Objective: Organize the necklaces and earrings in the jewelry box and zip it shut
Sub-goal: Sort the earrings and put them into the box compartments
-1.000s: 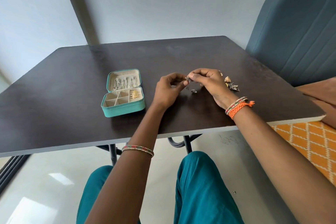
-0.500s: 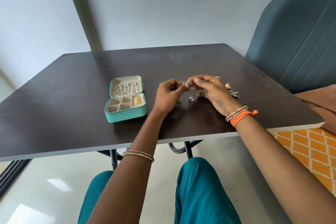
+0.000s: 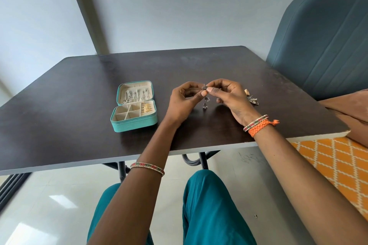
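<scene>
A teal jewelry box (image 3: 135, 123) lies open on the dark table (image 3: 79, 105), left of my hands. Silver necklaces (image 3: 135, 95) hang in its lid, and gold earrings (image 3: 147, 108) sit in its right compartment. My left hand (image 3: 183, 103) and my right hand (image 3: 229, 95) meet above the table and together pinch the top of a silver dangling earring (image 3: 205, 103), which hangs down between them. A few loose earrings (image 3: 251, 97) lie on the table just right of my right hand, partly hidden by it.
A blue padded chair (image 3: 322, 42) stands at the table's right. An orange patterned cushion (image 3: 334, 165) lies at the lower right. My knees in teal trousers (image 3: 209, 205) are below the table's front edge.
Both hands have lifted the silver earring off the table; it now dangles between my fingertips. The camera has tilted, so the table sits lower in view.
</scene>
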Demonstrator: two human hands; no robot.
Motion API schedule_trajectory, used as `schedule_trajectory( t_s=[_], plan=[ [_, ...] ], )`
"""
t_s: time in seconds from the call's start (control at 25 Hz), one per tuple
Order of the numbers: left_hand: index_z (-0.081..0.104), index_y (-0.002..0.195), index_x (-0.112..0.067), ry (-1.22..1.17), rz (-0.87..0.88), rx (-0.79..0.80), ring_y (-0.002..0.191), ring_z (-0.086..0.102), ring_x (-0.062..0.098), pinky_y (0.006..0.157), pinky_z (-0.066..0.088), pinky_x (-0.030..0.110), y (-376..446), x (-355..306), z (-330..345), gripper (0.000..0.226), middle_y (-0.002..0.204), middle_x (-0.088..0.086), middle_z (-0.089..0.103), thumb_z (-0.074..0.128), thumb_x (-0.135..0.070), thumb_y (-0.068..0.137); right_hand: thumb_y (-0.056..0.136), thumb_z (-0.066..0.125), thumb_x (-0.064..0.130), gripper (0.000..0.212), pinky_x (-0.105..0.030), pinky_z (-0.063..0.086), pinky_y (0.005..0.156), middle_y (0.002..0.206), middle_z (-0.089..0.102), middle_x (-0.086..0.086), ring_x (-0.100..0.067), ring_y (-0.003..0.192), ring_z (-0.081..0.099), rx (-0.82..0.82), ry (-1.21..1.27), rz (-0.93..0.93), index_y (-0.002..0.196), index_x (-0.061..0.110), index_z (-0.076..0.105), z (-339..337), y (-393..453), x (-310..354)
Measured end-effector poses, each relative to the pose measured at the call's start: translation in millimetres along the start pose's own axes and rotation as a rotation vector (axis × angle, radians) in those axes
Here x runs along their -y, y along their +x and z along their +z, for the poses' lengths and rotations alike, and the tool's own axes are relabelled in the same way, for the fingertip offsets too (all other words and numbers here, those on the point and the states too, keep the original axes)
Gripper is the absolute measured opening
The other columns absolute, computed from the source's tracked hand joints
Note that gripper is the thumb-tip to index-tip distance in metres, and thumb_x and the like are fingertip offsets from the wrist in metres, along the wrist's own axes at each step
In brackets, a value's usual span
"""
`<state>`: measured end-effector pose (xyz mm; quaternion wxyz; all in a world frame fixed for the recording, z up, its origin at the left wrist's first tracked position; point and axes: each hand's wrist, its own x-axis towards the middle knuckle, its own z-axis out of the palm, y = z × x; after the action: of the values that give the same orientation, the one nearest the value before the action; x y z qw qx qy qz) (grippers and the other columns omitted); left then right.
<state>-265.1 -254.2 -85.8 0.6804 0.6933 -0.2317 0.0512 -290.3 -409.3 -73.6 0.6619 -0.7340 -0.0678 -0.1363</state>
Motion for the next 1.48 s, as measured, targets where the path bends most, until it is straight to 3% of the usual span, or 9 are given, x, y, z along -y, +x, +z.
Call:
schedule_trajectory(
  t_s=[0.12, 0.24, 0.44, 0.6, 0.88, 1.04, 1.24, 1.32, 1.48],
  plan=[
    [0.064, 0.083, -0.010, -0.052, -0.030, -0.004, 0.068, 0.066, 0.003, 0.063, 0.048, 0.012, -1.6, -3.2, 1.4, 0.006, 0.073, -0.003, 0.070, 0.067, -0.005, 0.084, 0.086, 0.066, 0.010, 0.010, -0.018, 0.041, 0.055, 0.073, 0.068, 0.009, 0.000, 0.063, 0.054, 0.018, 0.006, 0.001, 0.084, 0.019, 0.071, 0.5, -1.2, 2.1],
    [0.065, 0.078, -0.012, -0.054, -0.054, -0.016, 0.063, 0.065, 0.000, 0.060, 0.046, 0.010, -3.5, -3.5, 2.2, 0.008, 0.068, -0.007, 0.071, 0.067, -0.009, 0.085, 0.086, 0.065, 0.007, 0.009, -0.013, 0.041, 0.056, 0.066, 0.064, 0.016, 0.002, 0.058, 0.052, -0.113, -0.097, -0.073, 0.087, 0.013, 0.072, -6.2, -3.9, 2.5],
    [0.064, 0.076, -0.015, -0.030, -0.087, -0.006, 0.061, 0.062, -0.002, 0.058, 0.044, 0.009, -3.5, -5.1, 5.0, 0.010, 0.069, -0.006, 0.071, 0.068, -0.015, 0.086, 0.086, 0.064, 0.008, 0.008, -0.008, 0.044, 0.061, 0.081, 0.067, -0.004, 0.002, 0.063, 0.055, -0.386, -0.383, -0.043, 0.088, 0.008, 0.072, -76.0, -6.2, 2.3],
    [0.065, 0.077, -0.014, -0.009, -0.097, -0.001, 0.061, 0.062, -0.002, 0.058, 0.044, 0.009, -2.7, -4.8, 4.9, 0.010, 0.072, -0.003, 0.071, 0.068, -0.017, 0.086, 0.085, 0.068, 0.019, 0.015, -0.026, 0.046, 0.069, 0.082, 0.068, -0.006, -0.010, 0.073, 0.058, -0.299, -0.676, 0.105, 0.089, 0.005, 0.073, -108.8, -6.1, -7.8],
    [0.063, 0.075, -0.014, 0.006, -0.108, -0.009, 0.061, 0.062, -0.003, 0.058, 0.044, 0.008, -4.9, -9.0, 5.1, 0.012, 0.076, 0.003, 0.070, 0.067, -0.015, 0.086, 0.082, 0.071, 0.017, 0.008, -0.022, 0.040, 0.061, 0.077, 0.067, -0.002, -0.008, 0.068, 0.054, -0.113, -0.811, 0.138, 0.086, 0.012, 0.074, -83.0, 7.0, 1.0],
    [0.063, 0.075, -0.014, 0.014, -0.111, -0.003, 0.061, 0.062, -0.003, 0.059, 0.043, 0.008, -4.4, -8.0, 4.2, 0.012, 0.076, 0.003, 0.070, 0.068, -0.016, 0.086, 0.083, 0.070, 0.007, 0.007, -0.025, 0.047, 0.070, 0.078, 0.069, -0.010, -0.012, 0.070, 0.059, -0.046, -0.688, 0.175, 0.090, 0.007, 0.072, -86.7, 2.4, 3.4],
    [0.064, 0.077, -0.015, 0.022, -0.103, 0.011, 0.062, 0.062, -0.002, 0.059, 0.044, 0.008, -4.2, -7.5, 3.3, 0.010, 0.076, 0.001, 0.071, 0.067, -0.018, 0.086, 0.084, 0.067, 0.003, 0.013, -0.012, 0.041, 0.053, 0.079, 0.067, 0.000, 0.003, 0.065, 0.060, -0.202, -0.317, 0.187, 0.079, 0.015, 0.064, -88.0, -2.8, 12.5],
    [0.065, 0.077, -0.015, 0.018, -0.103, 0.010, 0.062, 0.062, -0.002, 0.059, 0.044, 0.009, -4.0, -7.4, 3.4, 0.011, 0.075, 0.000, 0.071, 0.068, -0.019, 0.086, 0.085, 0.068, 0.007, 0.014, -0.018, 0.037, 0.052, 0.079, 0.067, 0.001, -0.001, 0.069, 0.058, -0.189, -0.277, 0.212, 0.078, 0.018, 0.063, -84.3, -2.1, 14.9],
    [0.064, 0.077, -0.016, 0.021, -0.111, 0.018, 0.063, 0.062, -0.002, 0.060, 0.044, 0.009, -3.6, -6.8, 3.8, 0.011, 0.076, 0.000, 0.071, 0.068, -0.020, 0.086, 0.085, 0.068, 0.007, 0.014, -0.009, 0.038, 0.045, 0.078, 0.065, -0.002, 0.004, 0.055, 0.058, -0.151, -0.283, 0.193, 0.079, 0.017, 0.059, -69.4, -0.7, 24.1]
  ],
)
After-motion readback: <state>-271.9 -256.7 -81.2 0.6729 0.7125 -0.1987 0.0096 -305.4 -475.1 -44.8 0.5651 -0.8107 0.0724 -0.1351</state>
